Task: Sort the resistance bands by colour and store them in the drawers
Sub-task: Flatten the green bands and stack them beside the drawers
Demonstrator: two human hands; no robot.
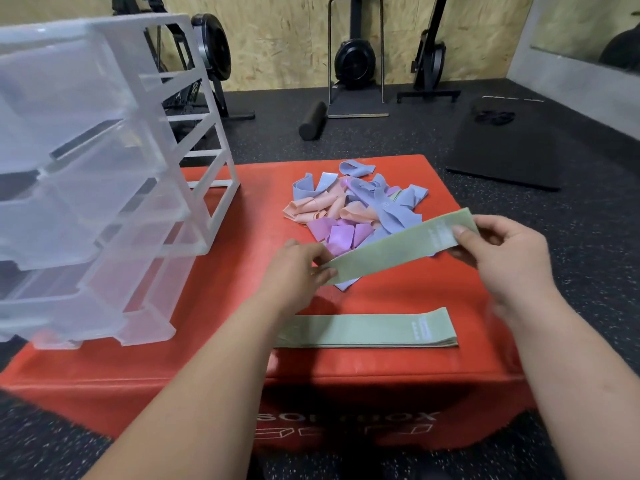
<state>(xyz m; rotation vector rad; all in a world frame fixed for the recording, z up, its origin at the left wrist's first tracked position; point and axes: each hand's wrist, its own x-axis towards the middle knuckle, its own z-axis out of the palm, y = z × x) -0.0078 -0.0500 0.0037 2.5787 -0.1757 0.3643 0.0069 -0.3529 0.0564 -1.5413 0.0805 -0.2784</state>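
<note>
My left fingers (317,263) and right fingers (471,237) pinch opposite ends of a green band (391,249); the green stack (367,332) lies parallel, just below them, toward me.

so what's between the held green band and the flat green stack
Mostly bare red box top, plus a blue band's tip; head view.

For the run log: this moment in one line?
left hand, right hand: pinching green band | green stack: on red box | pile: unsorted
</note>
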